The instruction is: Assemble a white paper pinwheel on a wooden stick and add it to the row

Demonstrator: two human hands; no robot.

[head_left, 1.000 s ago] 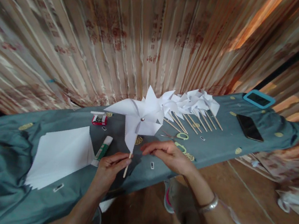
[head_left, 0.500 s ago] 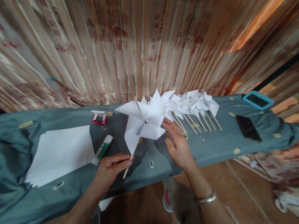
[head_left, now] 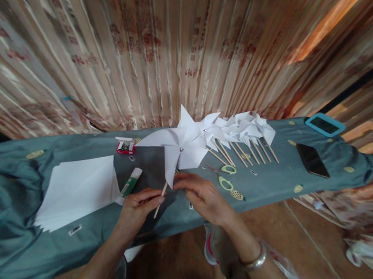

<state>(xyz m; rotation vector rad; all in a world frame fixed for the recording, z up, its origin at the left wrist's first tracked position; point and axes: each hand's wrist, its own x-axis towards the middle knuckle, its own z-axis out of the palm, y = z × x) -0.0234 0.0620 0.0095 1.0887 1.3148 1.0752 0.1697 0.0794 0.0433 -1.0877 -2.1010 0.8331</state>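
Pinched by its wooden stick between thumb and fingers of my left hand [head_left: 140,206] is a white paper pinwheel [head_left: 187,152], tilted slightly, with a small shiny pin at its hub. My right hand [head_left: 203,198] is beside the stick, its fingers stretched toward the tip of the lowest blade; whether they touch it I cannot tell. Behind, a row of finished-looking white pinwheels [head_left: 242,127] lies with sticks toward me. Green-handled scissors [head_left: 226,177] rest right of the held pinwheel. Left of it lies a glue stick [head_left: 131,182] with a white cap.
A stack of white paper sheets [head_left: 78,190] lies on the left of the cloth-covered table [head_left: 9,204]. Near its back edge sits a small red box [head_left: 126,147]. A black phone [head_left: 312,160] and a blue-framed device [head_left: 325,125] are at the right. Curtains [head_left: 173,50] hang behind.
My right hand has moved from the pinwheel's right side down and left, toward the stick. The blades have turned, and the scissors have come into fuller view. My left hand keeps its grip.
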